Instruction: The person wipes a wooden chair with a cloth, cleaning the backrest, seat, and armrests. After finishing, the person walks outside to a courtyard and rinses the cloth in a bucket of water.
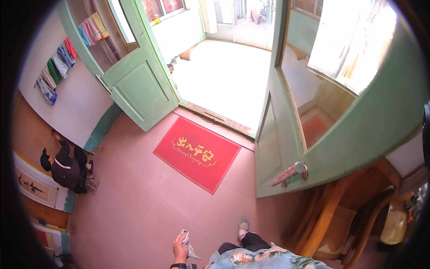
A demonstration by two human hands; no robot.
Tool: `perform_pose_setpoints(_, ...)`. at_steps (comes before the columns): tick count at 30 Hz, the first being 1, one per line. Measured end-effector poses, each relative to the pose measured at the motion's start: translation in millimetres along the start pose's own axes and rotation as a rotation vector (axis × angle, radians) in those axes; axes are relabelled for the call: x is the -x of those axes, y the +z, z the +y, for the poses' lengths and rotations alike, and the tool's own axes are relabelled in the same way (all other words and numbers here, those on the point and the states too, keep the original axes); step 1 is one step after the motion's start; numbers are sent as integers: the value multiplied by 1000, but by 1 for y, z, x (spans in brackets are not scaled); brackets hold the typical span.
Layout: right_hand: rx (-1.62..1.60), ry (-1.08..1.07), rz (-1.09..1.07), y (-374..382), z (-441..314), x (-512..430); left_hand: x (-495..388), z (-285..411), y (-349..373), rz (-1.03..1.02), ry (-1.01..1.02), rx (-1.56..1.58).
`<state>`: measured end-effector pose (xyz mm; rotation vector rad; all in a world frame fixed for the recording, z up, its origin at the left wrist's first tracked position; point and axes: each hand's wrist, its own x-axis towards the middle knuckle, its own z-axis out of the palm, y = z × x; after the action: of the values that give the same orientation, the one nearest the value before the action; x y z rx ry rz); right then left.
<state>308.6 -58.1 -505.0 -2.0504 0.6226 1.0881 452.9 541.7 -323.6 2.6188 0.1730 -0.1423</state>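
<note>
My left hand, with a dark band at the wrist, holds a crumpled whitish cloth low in the picture, over the pink tiled floor. One end of the cloth hangs down beside the palm. My right hand is out of view. Before me lies a red doormat with yellow writing, just inside the doorway. A green double door stands open around it: the left leaf and the right leaf, which has a glass pane and a metal handle with a pinkish covering.
A wooden armchair stands behind the right door leaf. At the left, a person in dark clothes sits on a low stool by a brown door. Small towels hang along the left wall. A raised sill crosses the doorway.
</note>
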Motion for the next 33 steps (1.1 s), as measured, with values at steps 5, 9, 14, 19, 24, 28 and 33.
perform_pose_setpoints(5, -19, -73, 131, -69, -103, -29, -38, -8, -14, 32, 51, 1)
perform_pose_setpoints(9, -36, -105, 181, -96, -175, -63, -54, -49, -45, -136, -108, -12)
perform_pose_setpoints(14, -48, -78, 164, -84, -253, -83, -106, -127, -74, -299, -475, 5)
perform_pose_setpoints(19, -74, -43, 150, -61, -325, -89, -196, -188, -111, -128, -473, -18)
perform_pose_setpoints(24, -128, -13, 145, -44, -384, -94, -371, -194, -135, -75, -164, 14)
perform_pose_setpoints(28, -193, 45, 142, -39, -418, -94, -512, -129, -138, 3, 10, 89)
perform_pose_setpoints(33, -280, 147, 101, -41, -448, -107, -637, -41, -131, -82, 202, 39)
